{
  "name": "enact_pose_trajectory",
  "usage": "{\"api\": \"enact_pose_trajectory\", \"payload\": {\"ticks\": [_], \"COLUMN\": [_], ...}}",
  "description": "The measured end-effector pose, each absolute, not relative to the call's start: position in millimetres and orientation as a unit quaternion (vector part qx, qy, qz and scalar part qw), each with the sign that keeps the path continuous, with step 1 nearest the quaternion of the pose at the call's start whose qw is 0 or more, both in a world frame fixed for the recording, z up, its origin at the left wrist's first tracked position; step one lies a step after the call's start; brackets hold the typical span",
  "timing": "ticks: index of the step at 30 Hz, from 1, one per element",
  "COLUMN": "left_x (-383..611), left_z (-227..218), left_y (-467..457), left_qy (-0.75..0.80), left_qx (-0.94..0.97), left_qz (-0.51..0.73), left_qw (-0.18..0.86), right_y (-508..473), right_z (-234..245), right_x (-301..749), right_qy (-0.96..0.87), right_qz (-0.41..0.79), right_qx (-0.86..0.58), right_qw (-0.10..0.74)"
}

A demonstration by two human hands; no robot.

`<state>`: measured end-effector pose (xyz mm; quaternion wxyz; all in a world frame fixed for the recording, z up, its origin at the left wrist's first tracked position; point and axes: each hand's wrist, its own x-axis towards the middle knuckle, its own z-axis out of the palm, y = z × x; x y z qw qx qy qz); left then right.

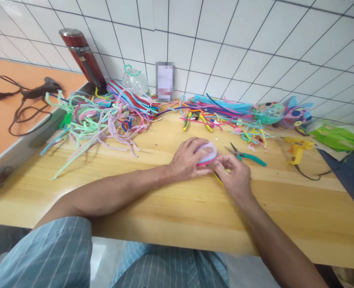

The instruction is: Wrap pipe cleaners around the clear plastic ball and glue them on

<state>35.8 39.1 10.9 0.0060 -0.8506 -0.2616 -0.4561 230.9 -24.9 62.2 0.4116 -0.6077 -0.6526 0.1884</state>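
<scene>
My left hand (186,159) lies over a round coiled disc (209,154) of pink and lilac pipe cleaner on the wooden table (153,208), fingers curled around its near edge. My right hand (234,176) pinches at the disc's lower right edge, fingers closed together. A thin yellow strand (217,178) shows under the right hand. Green-handled pliers (245,156) lie just to the right of the disc.
Heaps of coloured pipe cleaners (105,116) cover the back of the table, more at the back right (222,110). A yellow glue gun (297,150) with its cord lies at right. A red flask (82,56) stands by the tiled wall. A black glue gun (41,90) rests on the orange surface.
</scene>
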Motion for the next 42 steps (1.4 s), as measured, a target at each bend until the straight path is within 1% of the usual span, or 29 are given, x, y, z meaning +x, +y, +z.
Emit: {"api": "enact_pose_trajectory", "payload": {"ticks": [3,7,13,18,21,25,29,31,38,42], "left_x": [34.8,34.5,32.8,32.4,32.6,31.5,29.4,28.4,26.5,26.6], "left_z": [10.1,10.2,14.2,13.0,11.0,11.1,13.1,14.2,14.0,11.4], "left_y": [37.4,36.0,40.2,47.2,53.0,57.9,59.1,59.5,62.6,66.0], "left_qy": [-0.258,-0.265,-0.288,-0.303,-0.315,-0.315,-0.327,-0.338,-0.367,-0.38], "left_qx": [-0.861,-0.871,-0.852,-0.811,-0.781,-0.758,-0.758,-0.759,-0.731,-0.701], "left_qz": [-0.437,-0.413,-0.432,-0.48,-0.515,-0.548,-0.54,-0.528,-0.516,-0.517], "left_qw": [0.017,-0.019,-0.069,-0.14,-0.159,-0.159,-0.165,-0.179,-0.253,-0.31], "right_y": [-25.5,-27.9,-17.7,-6.3,-7.7,-13.1,-16.3,-17.3,-21.9,-25.9], "right_z": [60.0,57.5,52.4,46.0,45.8,50.7,52.8,51.1,45.9,49.7], "right_x": [228.8,226.7,243.1,253.8,253.3,251.1,247.5,245.3,237.4,234.1], "right_qy": [-0.653,-0.648,-0.598,-0.602,-0.624,-0.666,-0.707,-0.714,-0.745,-0.744], "right_qz": [0.195,0.184,0.145,0.165,0.189,0.209,0.213,0.212,0.216,0.195], "right_qx": [-0.608,-0.611,-0.619,-0.585,-0.568,-0.549,-0.542,-0.542,-0.507,-0.505], "right_qw": [0.407,0.416,0.488,0.518,0.503,0.46,0.403,0.388,0.376,0.392]}}
